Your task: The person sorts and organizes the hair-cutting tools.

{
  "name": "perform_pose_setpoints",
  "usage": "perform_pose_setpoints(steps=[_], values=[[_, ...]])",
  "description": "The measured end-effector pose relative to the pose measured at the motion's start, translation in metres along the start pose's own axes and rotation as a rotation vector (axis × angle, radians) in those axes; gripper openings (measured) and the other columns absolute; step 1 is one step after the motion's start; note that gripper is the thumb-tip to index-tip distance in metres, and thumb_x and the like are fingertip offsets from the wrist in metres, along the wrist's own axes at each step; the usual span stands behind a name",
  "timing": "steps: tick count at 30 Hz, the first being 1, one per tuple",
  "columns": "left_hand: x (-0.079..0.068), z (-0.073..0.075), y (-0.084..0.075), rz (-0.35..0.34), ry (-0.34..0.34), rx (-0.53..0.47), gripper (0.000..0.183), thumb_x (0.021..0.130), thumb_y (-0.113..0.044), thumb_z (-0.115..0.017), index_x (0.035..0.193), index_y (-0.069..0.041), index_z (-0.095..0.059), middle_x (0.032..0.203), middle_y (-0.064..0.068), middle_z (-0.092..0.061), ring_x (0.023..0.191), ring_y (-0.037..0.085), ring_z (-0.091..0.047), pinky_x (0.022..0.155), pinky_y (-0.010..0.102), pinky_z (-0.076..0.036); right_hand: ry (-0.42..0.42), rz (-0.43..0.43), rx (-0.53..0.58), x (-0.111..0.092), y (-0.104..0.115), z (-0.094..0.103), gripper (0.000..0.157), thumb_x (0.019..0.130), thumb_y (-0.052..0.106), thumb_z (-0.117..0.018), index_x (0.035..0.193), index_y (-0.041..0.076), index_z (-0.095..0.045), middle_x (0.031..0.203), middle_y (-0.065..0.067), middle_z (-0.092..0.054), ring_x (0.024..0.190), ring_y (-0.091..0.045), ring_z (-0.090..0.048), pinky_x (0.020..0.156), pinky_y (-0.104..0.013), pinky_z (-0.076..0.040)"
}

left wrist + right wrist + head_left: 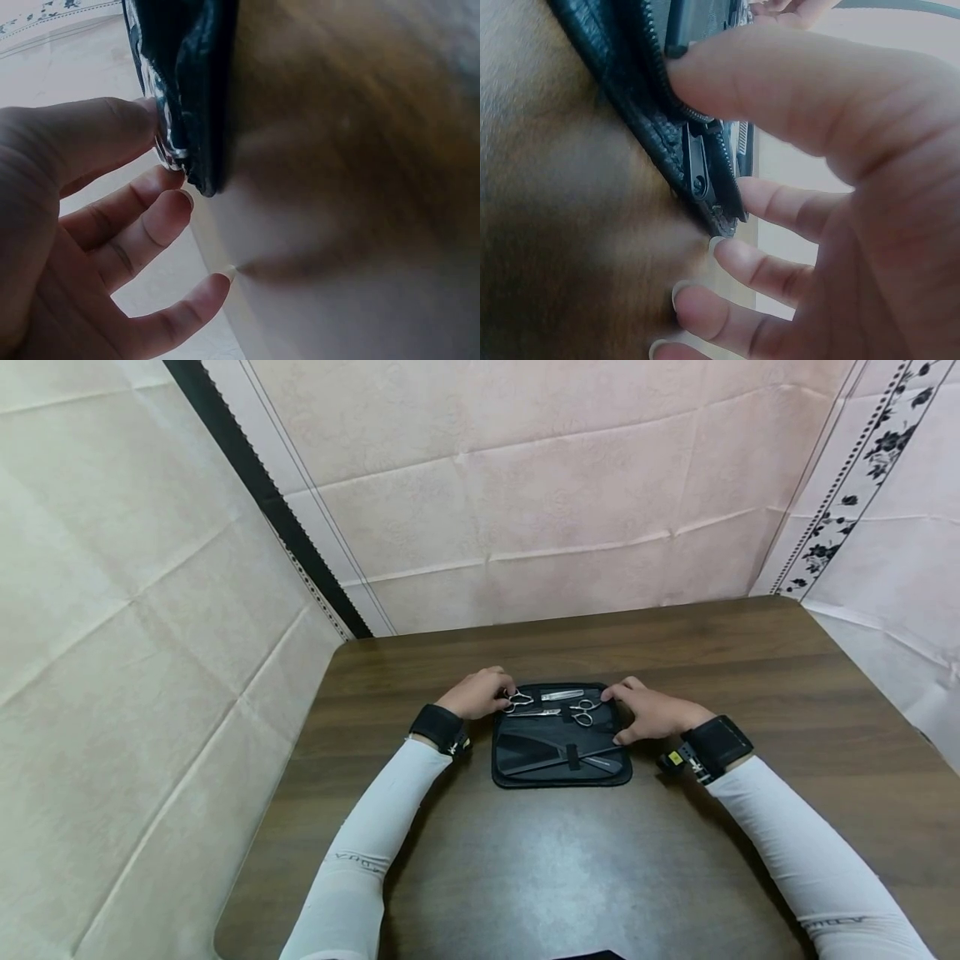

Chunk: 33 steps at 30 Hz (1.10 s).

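Note:
A black zippered case (562,782) lies spread on the table, with tools strapped inside. At its upper left, my left hand (483,693) pinches the ring handles of a pair of silver scissors (519,699), whose blades point right. In the left wrist view, the thumb lies on the shiny metal at the case edge. A second pair of scissors (583,719) has its handles toward the right. My right hand (652,710) spreads over the case's right side, its thumb against the zipper edge (654,52) and its index finger at the upper right corner.
Dark, thin comb-like tools (528,756) lie crossed under a strap in the lower half of the case. The wooden table (465,860) reaches back to pale hanging cloths (570,510). A small dark object (600,955) pokes in at the bottom edge.

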<state>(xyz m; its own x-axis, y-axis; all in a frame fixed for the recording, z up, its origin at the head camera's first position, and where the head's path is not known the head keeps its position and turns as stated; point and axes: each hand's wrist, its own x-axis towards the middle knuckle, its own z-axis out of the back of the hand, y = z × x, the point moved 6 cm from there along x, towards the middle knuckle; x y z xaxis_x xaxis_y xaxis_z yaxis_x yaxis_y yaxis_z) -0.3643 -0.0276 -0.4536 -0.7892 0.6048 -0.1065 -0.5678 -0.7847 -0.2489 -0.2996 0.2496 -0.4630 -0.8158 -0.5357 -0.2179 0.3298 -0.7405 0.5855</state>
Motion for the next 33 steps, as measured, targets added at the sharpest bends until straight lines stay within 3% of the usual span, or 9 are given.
perform_pose_setpoints(steps=[12,24,33], values=[[-0.0008,-0.0005,-0.005,-0.006,-0.003,-0.005,0.019,0.102,-0.022,-0.068,0.118,-0.014,-0.075,0.114,0.001,-0.061,0.101,0.015,-0.06,0.091,0.034,-0.054,0.007,-0.005,0.0,0.0022,-0.002,-0.0013,0.073,0.087,0.026,-0.083,0.148,0.007,-0.048,0.145,-0.022,-0.037,0.122,-0.037,-0.051,0.101,-0.056,-0.049],[0.0035,-0.0009,-0.0035,-0.051,-0.013,-0.004,0.021,0.103,-0.022,-0.068,0.12,-0.014,-0.075,0.114,0.0,-0.063,0.099,0.013,-0.061,0.091,0.033,-0.054,0.003,-0.005,-0.007,0.0011,-0.0015,0.0006,0.072,0.087,0.025,-0.082,0.147,0.008,-0.048,0.145,-0.022,-0.036,0.122,-0.038,-0.05,0.101,-0.055,-0.049],[-0.0025,-0.002,-0.0034,-0.036,0.016,-0.042,0.03,0.101,-0.022,-0.067,0.13,-0.015,-0.069,0.122,0.001,-0.059,0.101,0.017,-0.057,0.094,0.036,-0.052,0.002,-0.003,-0.005,0.0013,-0.0001,0.001,0.071,0.086,0.025,-0.084,0.146,0.007,-0.049,0.143,-0.022,-0.037,0.121,-0.038,-0.05,0.1,-0.055,-0.049]])
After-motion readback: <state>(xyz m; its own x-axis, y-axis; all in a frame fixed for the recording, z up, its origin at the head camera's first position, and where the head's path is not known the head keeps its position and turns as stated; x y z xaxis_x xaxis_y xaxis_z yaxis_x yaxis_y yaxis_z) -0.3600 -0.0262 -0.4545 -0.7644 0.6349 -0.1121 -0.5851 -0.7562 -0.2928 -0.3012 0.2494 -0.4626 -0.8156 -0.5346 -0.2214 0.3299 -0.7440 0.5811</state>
